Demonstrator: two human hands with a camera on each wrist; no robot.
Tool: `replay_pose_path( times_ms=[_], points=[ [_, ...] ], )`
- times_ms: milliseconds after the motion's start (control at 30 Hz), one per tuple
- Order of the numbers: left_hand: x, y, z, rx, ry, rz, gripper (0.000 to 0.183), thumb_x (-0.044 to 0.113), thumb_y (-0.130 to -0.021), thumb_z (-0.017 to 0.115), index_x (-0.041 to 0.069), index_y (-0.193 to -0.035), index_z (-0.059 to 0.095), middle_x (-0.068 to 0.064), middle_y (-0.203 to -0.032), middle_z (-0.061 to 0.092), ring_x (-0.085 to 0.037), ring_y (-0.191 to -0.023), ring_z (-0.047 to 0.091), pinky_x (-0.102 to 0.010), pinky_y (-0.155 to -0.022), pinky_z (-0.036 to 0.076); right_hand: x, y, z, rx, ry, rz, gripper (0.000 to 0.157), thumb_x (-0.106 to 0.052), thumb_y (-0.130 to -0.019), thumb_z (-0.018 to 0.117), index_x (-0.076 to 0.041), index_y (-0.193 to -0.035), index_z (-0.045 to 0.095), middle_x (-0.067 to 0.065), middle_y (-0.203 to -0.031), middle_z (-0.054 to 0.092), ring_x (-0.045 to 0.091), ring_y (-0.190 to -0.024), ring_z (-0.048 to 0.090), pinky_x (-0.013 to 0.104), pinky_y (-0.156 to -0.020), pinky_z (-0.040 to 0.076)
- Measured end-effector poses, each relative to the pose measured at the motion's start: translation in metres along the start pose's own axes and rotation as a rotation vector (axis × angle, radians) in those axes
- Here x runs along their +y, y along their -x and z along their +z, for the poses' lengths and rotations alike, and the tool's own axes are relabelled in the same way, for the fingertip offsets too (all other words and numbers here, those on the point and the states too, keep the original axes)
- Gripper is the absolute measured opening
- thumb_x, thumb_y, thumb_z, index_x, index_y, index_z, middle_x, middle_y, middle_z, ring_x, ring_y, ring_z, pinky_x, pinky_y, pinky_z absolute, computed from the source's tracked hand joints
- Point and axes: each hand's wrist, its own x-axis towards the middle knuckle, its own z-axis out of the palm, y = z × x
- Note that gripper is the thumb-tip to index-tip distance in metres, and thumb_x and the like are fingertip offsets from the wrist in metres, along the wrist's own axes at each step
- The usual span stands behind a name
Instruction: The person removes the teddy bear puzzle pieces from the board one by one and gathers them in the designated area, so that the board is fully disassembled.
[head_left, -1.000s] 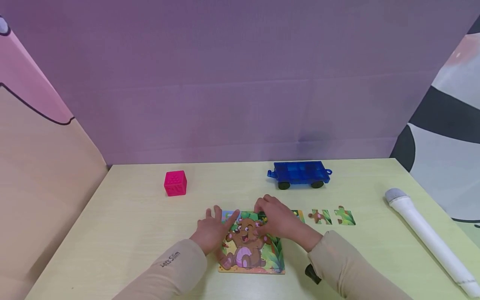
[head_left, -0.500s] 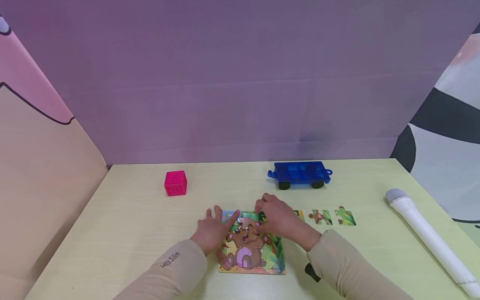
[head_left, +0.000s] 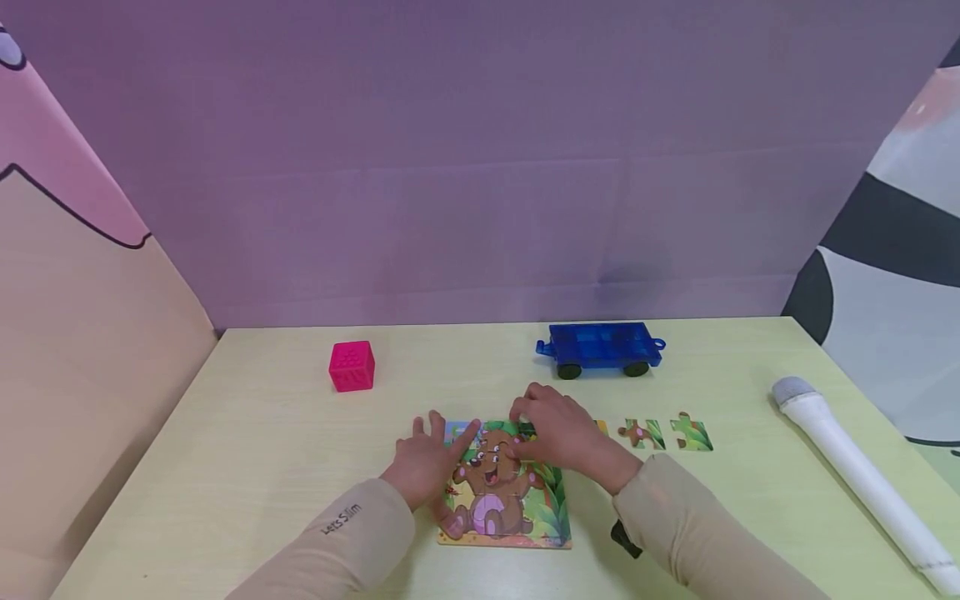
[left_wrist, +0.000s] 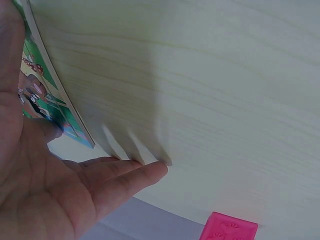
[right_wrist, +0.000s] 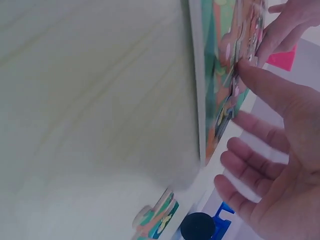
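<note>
A jigsaw puzzle [head_left: 491,508] with a laughing brown bear lies flat on the table. My left hand [head_left: 423,467] rests at its left side, fingers spread on the tabletop. The left thumb [left_wrist: 45,131] touches the puzzle's far left corner. Over the far right part, my right hand [head_left: 558,433] pinches a puzzle piece between thumb and index finger; the hand hides most of this piece in the head view. In the right wrist view the right thumb [right_wrist: 260,77] lies on the picture, and its other fingers are loosely bent past the far edge.
Two loose puzzle pieces, one with a brown paw [head_left: 636,432] and one with green leaves [head_left: 691,432], lie right of the puzzle. A pink cube [head_left: 352,367] and a blue toy wagon [head_left: 603,347] stand behind. A white toy microphone [head_left: 862,483] lies at the right edge.
My right hand has shifted very slightly. Pieces around the bear's head have moved a little, and the orange-edged piece beside the right hand is now more covered. The left hand stays put.
</note>
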Motion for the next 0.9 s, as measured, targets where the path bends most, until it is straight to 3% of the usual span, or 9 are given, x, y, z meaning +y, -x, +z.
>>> replay_pose_path(
  times_ms=[267, 400, 633, 900],
  points=[
    [0.002, 0.0, 0.0, -0.001, -0.001, 0.001, 0.126, 0.039, -0.055, 0.1, 0.023, -0.16, 0.033, -0.03, -0.155, 0.029, -0.052, -0.142, 0.034, -0.058, -0.102, 0.048, 0.002, 0.001, -0.002, -0.005, 0.13, -0.131, 0.039, -0.036, -0.083, 0.085, -0.011, -0.113, 0.078, 0.002, -0.102, 0.064, 0.023, -0.098, 0.06, 0.042, -0.083, 0.053],
    [0.003, -0.001, 0.001, -0.008, -0.009, -0.004, 0.126, 0.039, -0.055, 0.1, 0.024, -0.16, 0.032, -0.03, -0.155, 0.029, -0.051, -0.142, 0.034, -0.057, -0.102, 0.048, 0.006, 0.003, -0.003, 0.012, 0.127, -0.174, 0.039, -0.036, -0.082, 0.086, -0.01, -0.111, 0.078, 0.001, -0.099, 0.064, 0.022, -0.096, 0.061, 0.041, -0.08, 0.053],
    [0.004, -0.002, 0.002, -0.006, -0.034, 0.004, 0.126, 0.041, -0.056, 0.099, 0.024, -0.16, 0.031, -0.029, -0.155, 0.029, -0.051, -0.142, 0.034, -0.057, -0.101, 0.049, 0.012, 0.008, -0.005, 0.027, 0.054, -0.176, 0.038, -0.032, -0.082, 0.087, -0.009, -0.111, 0.078, 0.002, -0.102, 0.066, 0.022, -0.097, 0.063, 0.044, -0.086, 0.055],
    [-0.002, 0.002, 0.0, -0.003, 0.03, 0.031, 0.129, 0.042, -0.053, 0.098, 0.022, -0.161, 0.031, -0.033, -0.154, 0.027, -0.055, -0.142, 0.031, -0.061, -0.105, 0.045, 0.025, 0.023, -0.019, 0.011, 0.004, -0.15, 0.041, -0.033, -0.083, 0.086, -0.013, -0.117, 0.077, 0.001, -0.108, 0.067, 0.023, -0.098, 0.065, 0.043, -0.085, 0.057]
  ],
)
